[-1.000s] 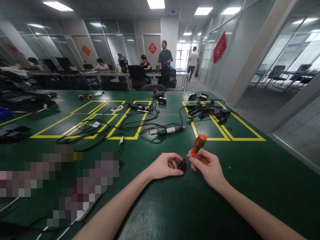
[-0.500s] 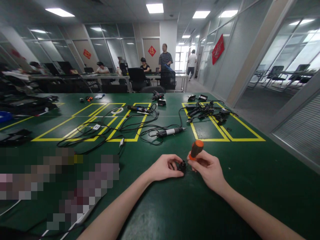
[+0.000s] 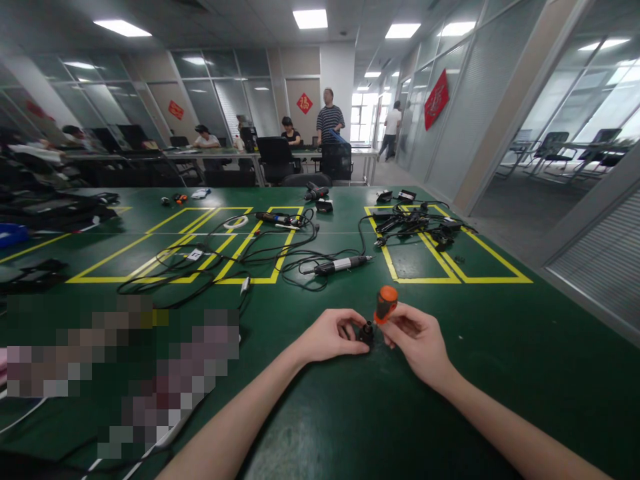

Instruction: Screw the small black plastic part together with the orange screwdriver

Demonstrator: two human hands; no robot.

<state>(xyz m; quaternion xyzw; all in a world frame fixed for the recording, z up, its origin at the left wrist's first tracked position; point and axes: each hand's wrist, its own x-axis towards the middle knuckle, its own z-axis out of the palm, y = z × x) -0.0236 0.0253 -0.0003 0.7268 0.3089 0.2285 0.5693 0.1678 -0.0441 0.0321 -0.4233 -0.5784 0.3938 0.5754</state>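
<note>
Left hand (image 3: 333, 335) – thumb and fingers curved round a small black cylindrical part (image 3: 367, 334), pinching it against the green table (image 3: 300, 427); its open round top faces up between the fingertips. Right hand (image 3: 415, 333) just beside that grip, fingers closed on the lower end of an orange-and-black screwdriver (image 3: 387, 305), handle up and slightly tilted. Blade mostly hidden by the fingers – can't tell whether the tip touches the part.

Straight beyond the left-hand grip: silver-and-black corded electric screwdriver (image 3: 341, 265), lying sideways, bit pointing right. Farther past it, a cordless drill (image 3: 316, 193) near the table's far edge. Beyond and left of the grip: looped black cable, white ring (image 3: 236, 222), small numbered tag (image 3: 195, 255). Beyond and right of the screwdriver grip: tangle of black cables and parts (image 3: 413, 221) over yellow tape outlines (image 3: 427, 281). Well past everything, a person in a striped shirt (image 3: 329, 120) stands behind chairs.
</note>
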